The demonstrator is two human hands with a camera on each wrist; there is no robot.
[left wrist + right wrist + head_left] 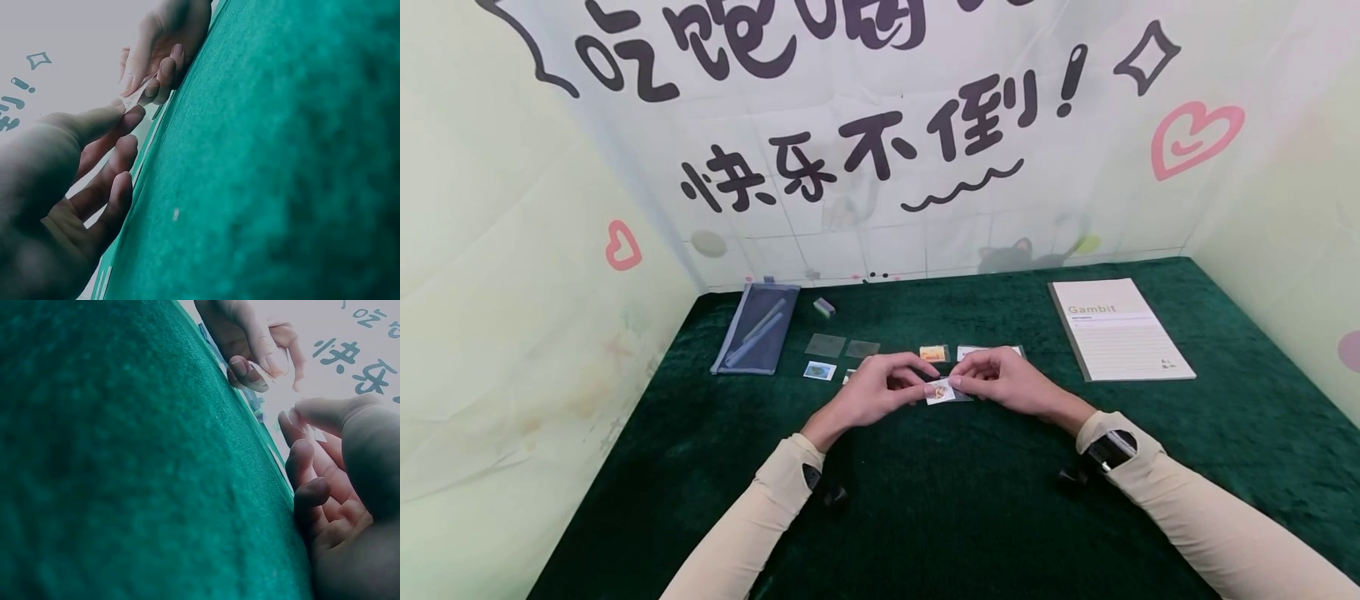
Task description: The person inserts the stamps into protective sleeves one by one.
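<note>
My left hand [880, 387] pinches a small white-bordered stamp [939, 392] with a reddish-brown picture between thumb and forefinger. My right hand [1007, 382] meets it from the other side, thumb and fingertips pinching a small clear sleeve [964, 396]. Stamp and sleeve come together between the hands; how far one lies inside the other I cannot tell. From the left wrist, the stamp [139, 97] appears nearly edge-on, above the cloth. In the right wrist view, the right hand's fingers partly hide the sleeve [299, 420]. Beyond the hands lies an orange stamp [933, 354] in a clear sleeve.
A blue stamp [820, 371] and two clear sleeves [825, 346] lie left of the hands. Farther back are a blue zip pouch [775, 317] with pens and an eraser [824, 307]. A notebook [1120, 333] lies right on the green cloth [925, 500]. A printed backdrop rises behind.
</note>
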